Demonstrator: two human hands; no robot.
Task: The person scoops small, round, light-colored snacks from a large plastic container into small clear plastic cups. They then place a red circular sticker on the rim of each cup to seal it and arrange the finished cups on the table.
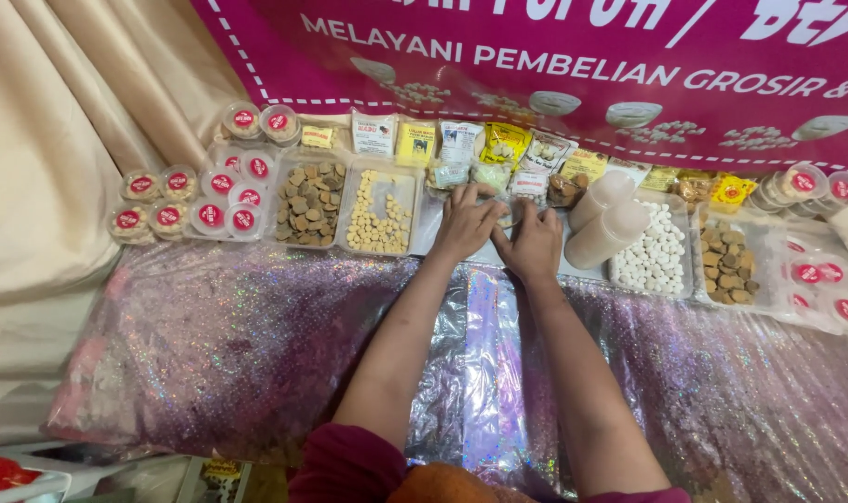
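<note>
Small clear packet [508, 216] pinched between both hands, at the back-middle of the table, right in the gap between the trays. Left hand [465, 224] lying flat-ish with fingers spread and tips on the packet's edge; right hand [535, 244] with fingers curled together over its other side. Contents mostly covered by the fingers, so hard to make out.

Tight fit back there: tray of pale round pieces [380, 207] just left of the left hand, tray of brown chunks [310, 201] beyond it, two pale tipped-over bottles [610, 222] just right of the right hand and leaning on a tray of white balls [655, 253]. Row of small packets [461, 147] crammed against the pink banner [554, 65] behind.

Plenty of open room toward the near side, only shimmery holographic cloth [237, 345] there. Red-lidded tubs [210, 200] at far left; more at far right, cut off by the frame edge. Both sleeves cropped at the bottom.
</note>
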